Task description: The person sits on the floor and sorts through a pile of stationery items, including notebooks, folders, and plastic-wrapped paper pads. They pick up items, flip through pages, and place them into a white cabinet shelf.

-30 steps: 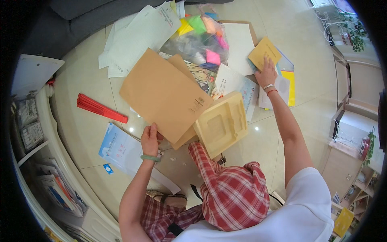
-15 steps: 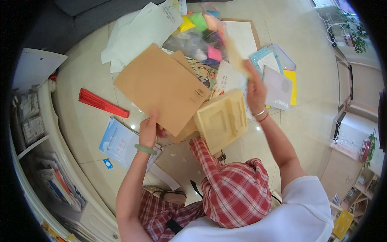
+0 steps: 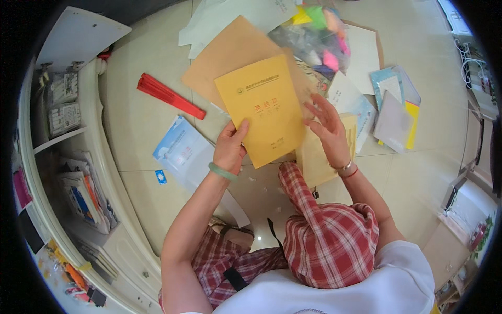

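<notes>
My left hand (image 3: 229, 146), a green bangle at its wrist, grips the lower left edge of a yellow exercise book (image 3: 264, 123), thumb on the cover. My right hand (image 3: 329, 131) is beside the book's right edge, its fingers apart and slightly blurred; nothing shows in it. Behind the book lies a brown kraft-covered booklet (image 3: 230, 47), partly hidden; I cannot tell whether my left hand also holds it. Below my right hand is a cream plastic tray (image 3: 319, 165), partly covered by that hand and the book.
A clear bag of colourful soft packs (image 3: 314, 42) lies beyond, near white papers (image 3: 219, 21). To the right are a grey notebook (image 3: 393, 123) and a blue packet (image 3: 386, 81). A red folded fan (image 3: 170, 96) and a blue-white booklet (image 3: 183, 152) lie left, beside an open cabinet (image 3: 94, 157).
The yellow exercise book now shows in my left hand, where the brown booklet was. My right hand has come back beside it, without the blurred pale thing. The view has shifted.
</notes>
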`<state>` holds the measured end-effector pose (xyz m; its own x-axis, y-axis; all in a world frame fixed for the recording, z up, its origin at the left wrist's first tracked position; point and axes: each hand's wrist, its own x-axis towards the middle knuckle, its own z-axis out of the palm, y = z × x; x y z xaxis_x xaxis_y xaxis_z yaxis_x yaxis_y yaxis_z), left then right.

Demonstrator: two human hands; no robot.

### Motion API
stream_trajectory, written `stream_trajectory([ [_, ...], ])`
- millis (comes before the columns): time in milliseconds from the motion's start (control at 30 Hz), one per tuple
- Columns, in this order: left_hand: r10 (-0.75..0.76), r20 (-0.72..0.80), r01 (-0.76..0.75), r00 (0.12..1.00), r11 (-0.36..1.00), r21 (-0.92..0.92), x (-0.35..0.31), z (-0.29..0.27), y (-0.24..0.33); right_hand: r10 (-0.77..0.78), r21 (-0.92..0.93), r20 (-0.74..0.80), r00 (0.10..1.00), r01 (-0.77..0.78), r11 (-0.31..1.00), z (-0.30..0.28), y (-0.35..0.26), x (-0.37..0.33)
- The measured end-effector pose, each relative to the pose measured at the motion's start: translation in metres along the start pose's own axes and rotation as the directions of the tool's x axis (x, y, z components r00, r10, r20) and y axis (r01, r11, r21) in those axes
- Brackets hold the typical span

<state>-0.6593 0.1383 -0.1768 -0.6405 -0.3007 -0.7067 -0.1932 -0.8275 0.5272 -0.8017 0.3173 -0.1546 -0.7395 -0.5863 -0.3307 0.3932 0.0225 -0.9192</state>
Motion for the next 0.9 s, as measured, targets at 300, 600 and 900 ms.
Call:
stream_trajectory([
  [300,0.182,-0.048,-0.166,0.982,0.957,0.239,-0.001,-0.009,0.000,0.227,-0.363,0.189,0.955,-0.147,0.920,0.023,0.002,0.014],
  [600,0.252,-0.130,-0.212,0.959,0.942,0.260,-0.028,0.014,0.027,0.272,-0.007,0.221,0.937,-0.277,0.961,0.014,-0.010,0.022],
  [900,0.489,0.120,-0.503,0.864,0.841,0.197,-0.023,0.015,0.022,0.238,0.102,0.386,0.891,-0.297,0.949,0.023,-0.012,0.015],
])
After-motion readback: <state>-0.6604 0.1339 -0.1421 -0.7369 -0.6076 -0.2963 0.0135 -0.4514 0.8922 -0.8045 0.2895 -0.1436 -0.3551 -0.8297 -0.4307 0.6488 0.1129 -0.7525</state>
